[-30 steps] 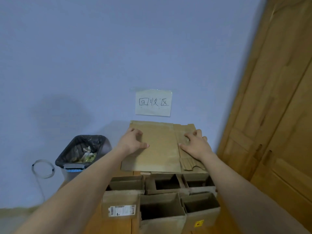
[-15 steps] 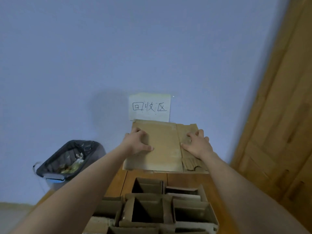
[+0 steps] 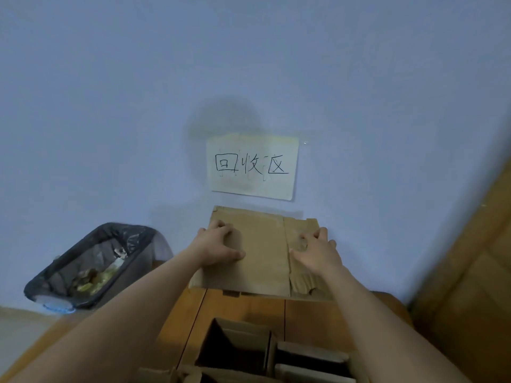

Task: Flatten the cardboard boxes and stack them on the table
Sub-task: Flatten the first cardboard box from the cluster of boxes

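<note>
I see the table [image 3: 249,308] against the wall, flattened cardboard [image 3: 262,252] at its far end, open boxes [image 3: 237,349] nearer me. My left hand [image 3: 218,246] and right hand [image 3: 318,252] press it, fingers spread.

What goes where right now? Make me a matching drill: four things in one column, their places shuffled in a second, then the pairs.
Things:
1. flat cardboard
2. bin
3. sign
4. open boxes

Places:
A. on the wall above the table
B. near edge of the table
C. under both hands, at the wall end of the table
D. on the floor, left of the table

Pairs: 1-C, 2-D, 3-A, 4-B

The left hand and right hand press on the flat cardboard.
</note>
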{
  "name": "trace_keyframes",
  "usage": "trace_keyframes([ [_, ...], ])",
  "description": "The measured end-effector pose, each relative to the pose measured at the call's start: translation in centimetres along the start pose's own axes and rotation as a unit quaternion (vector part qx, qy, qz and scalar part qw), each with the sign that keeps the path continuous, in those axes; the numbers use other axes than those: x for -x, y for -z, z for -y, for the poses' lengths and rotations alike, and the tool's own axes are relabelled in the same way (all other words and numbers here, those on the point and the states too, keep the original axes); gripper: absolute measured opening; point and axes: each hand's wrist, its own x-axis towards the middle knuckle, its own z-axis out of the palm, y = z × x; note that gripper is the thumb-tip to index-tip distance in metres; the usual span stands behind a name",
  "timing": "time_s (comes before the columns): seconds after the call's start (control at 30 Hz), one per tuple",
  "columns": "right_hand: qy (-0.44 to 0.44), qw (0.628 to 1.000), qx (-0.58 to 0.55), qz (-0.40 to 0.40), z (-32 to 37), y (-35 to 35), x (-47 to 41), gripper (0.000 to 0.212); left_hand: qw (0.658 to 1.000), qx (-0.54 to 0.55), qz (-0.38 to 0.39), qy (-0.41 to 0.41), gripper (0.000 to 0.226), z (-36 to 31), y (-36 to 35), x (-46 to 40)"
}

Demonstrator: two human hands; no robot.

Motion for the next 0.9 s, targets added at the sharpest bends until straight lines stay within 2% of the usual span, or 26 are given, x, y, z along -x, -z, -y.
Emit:
trace_keyframes([
  [0.2,-0.021,0.999,0.002,0.037,-1.5,-6.4,-5.2,0.055,0.998,-0.009,0.065,0.011,0.092,4.5,-4.9,-6.8],
  [0.37,-0.03,0.996,0.021,0.082,-2.8,-11.9,-7.7,0.054,0.996,-0.009,0.09,0.021,0.093,8.2,-9.9,-10.3],
  [0.7,-0.041,0.98,0.081,0.176,-3.8,-21.5,-10.8,0.061,0.988,-0.007,0.144,0.06,0.092,15.0,-18.8,-12.8],
  [0.9,-0.041,0.97,0.062,0.231,-4.5,-26.4,-12.0,0.058,0.98,-0.012,0.183,0.08,0.09,18.7,-22.7,-13.5],
])
